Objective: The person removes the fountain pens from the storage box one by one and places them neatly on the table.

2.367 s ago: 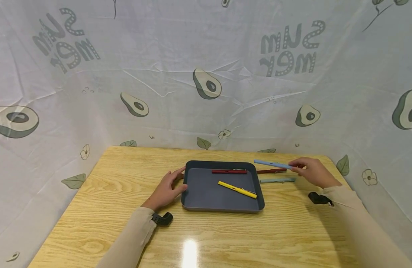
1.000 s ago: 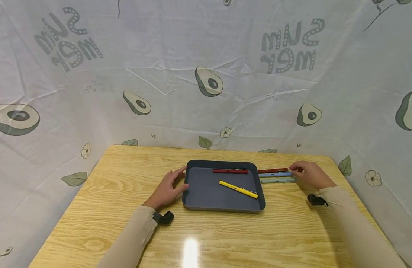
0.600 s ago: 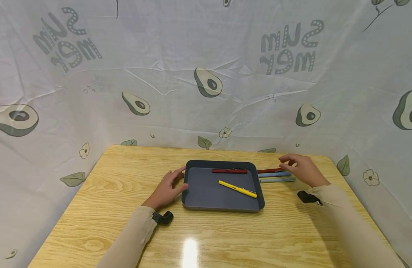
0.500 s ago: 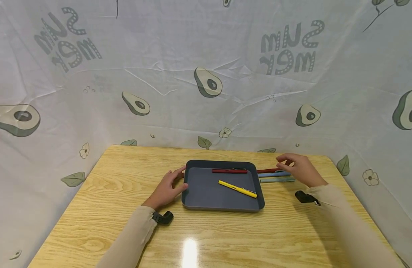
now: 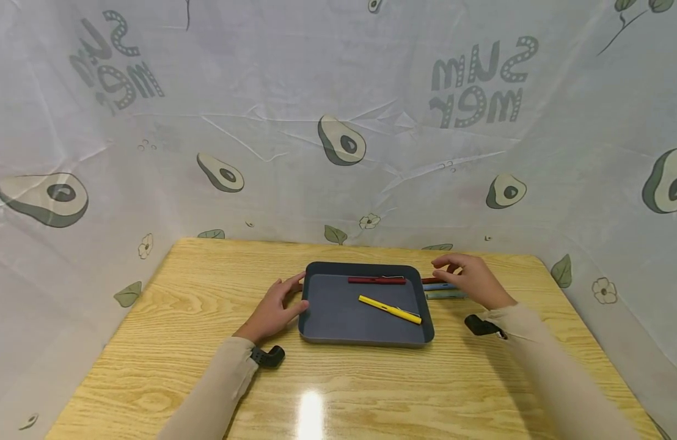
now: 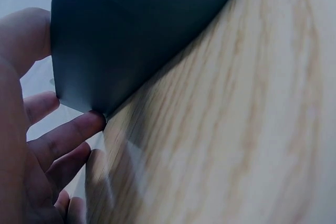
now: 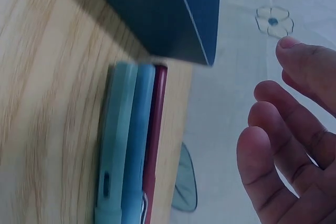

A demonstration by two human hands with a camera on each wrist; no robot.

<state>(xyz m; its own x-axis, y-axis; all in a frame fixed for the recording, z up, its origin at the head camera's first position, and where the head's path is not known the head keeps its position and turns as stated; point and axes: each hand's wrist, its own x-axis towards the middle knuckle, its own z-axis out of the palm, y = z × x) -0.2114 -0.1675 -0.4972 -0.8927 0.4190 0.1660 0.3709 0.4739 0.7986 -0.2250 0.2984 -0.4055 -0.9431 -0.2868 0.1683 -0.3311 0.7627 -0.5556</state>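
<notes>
My left hand [image 5: 272, 310] holds the grey tray [image 5: 366, 339] at its left side, the thumb over the rim and the fingers along the outer wall. In the left wrist view, fingertips [image 6: 94, 121] sit at the tray's corner. Inside the tray lie a dark red pen [image 5: 377, 280] and a yellow pen [image 5: 390, 310]. My right hand [image 5: 473, 278] hovers, holding nothing, above three pens right of the tray. In the right wrist view these are a pale green pen [image 7: 116, 135], a blue pen [image 7: 139, 129] and another dark red pen [image 7: 155, 129], side by side.
The wooden table [image 5: 206, 366] runs back to a pale cloth [image 5: 272, 134] printed with avocados, which also hangs at both sides. The tray's right wall [image 7: 157, 19] stands close to the pens' ends.
The right hand set the blue pen down between the dark red and pale green pens and let go. It has since moved left over them toward the tray. The left hand stays put.
</notes>
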